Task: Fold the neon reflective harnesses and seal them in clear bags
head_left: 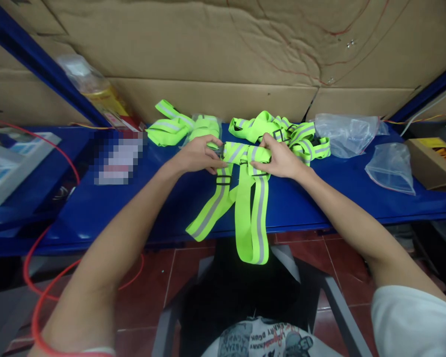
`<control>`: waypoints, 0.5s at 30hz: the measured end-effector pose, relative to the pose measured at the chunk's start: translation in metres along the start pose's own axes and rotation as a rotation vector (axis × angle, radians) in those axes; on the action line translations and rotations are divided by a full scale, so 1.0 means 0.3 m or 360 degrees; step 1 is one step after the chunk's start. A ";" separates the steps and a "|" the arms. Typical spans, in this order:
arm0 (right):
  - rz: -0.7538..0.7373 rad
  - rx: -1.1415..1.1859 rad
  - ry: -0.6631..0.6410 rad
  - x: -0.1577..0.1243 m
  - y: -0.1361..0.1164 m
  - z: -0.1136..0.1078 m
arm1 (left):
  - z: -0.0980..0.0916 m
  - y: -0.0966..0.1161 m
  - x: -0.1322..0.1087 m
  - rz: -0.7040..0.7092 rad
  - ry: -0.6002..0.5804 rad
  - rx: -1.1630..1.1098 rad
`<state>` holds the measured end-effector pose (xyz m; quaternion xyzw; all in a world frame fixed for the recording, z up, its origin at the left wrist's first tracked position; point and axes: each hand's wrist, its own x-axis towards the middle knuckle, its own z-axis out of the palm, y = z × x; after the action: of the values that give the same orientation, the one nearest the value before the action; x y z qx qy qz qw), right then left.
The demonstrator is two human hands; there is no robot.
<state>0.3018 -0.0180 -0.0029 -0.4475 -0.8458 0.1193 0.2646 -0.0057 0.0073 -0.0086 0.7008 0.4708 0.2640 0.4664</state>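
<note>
A neon-green reflective strap harness point(245, 198) lies on the blue shelf top point(134, 208), its long loops hanging over the front edge. My left hand point(198, 154) is closed on the strap's left end by a black buckle. My right hand point(278, 159) pinches the folded band on the right. Both hands hold the same band stretched between them.
More green straps point(182, 128) and a tangled pile point(297, 136) lie behind. Clear plastic bags point(390, 166) and a cardboard box point(433, 161) sit at right. A bagged bottle point(92, 89), a red cable point(40, 277) and white trays point(11, 158) are at left. Cardboard backs the shelf.
</note>
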 end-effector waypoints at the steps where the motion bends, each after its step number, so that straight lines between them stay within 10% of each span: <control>1: -0.0013 -0.0015 0.0000 -0.001 -0.004 -0.002 | 0.000 0.000 -0.001 -0.0006 -0.0023 -0.0050; 11: -0.0326 -0.0610 0.0011 -0.029 -0.049 -0.012 | 0.052 0.043 -0.047 0.0556 0.0387 0.1188; 15: -0.0414 -0.0782 0.0025 -0.025 -0.053 -0.012 | 0.021 0.050 -0.047 0.0740 0.0235 0.1049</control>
<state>0.2963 -0.0335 0.0046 -0.3869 -0.8977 -0.1277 0.1679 -0.0003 -0.0097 0.0031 0.8797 0.3914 0.2469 0.1097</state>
